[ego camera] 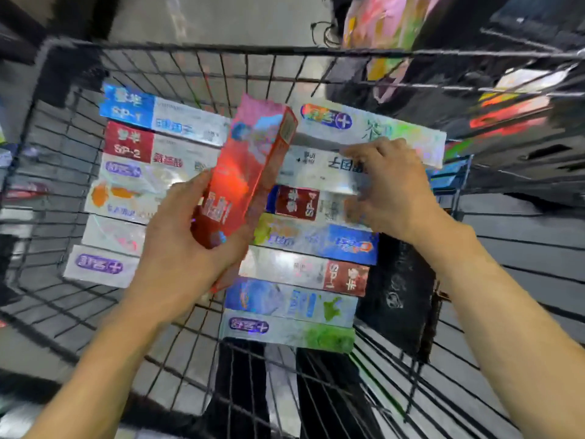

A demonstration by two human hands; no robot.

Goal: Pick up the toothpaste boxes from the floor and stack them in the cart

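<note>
red box (240,175) gripped upright by left hand (183,248); right hand (389,188) curled over cart (221,49) boxes.

"SP-1", "SP-2" on toothpaste boxes (164,137)

Both forearms are bare from the lower edge of the view up to the wrists, with no sleeve, cuff, watch or band showing on either. The left hand (177,245) and the right hand (391,188) are gloveless, and no ring is plain on any finger, though blur softens the fingertips. Seen through the wire floor of the cart (202,49), two dark trouser legs stand side by side below its near end.
</note>
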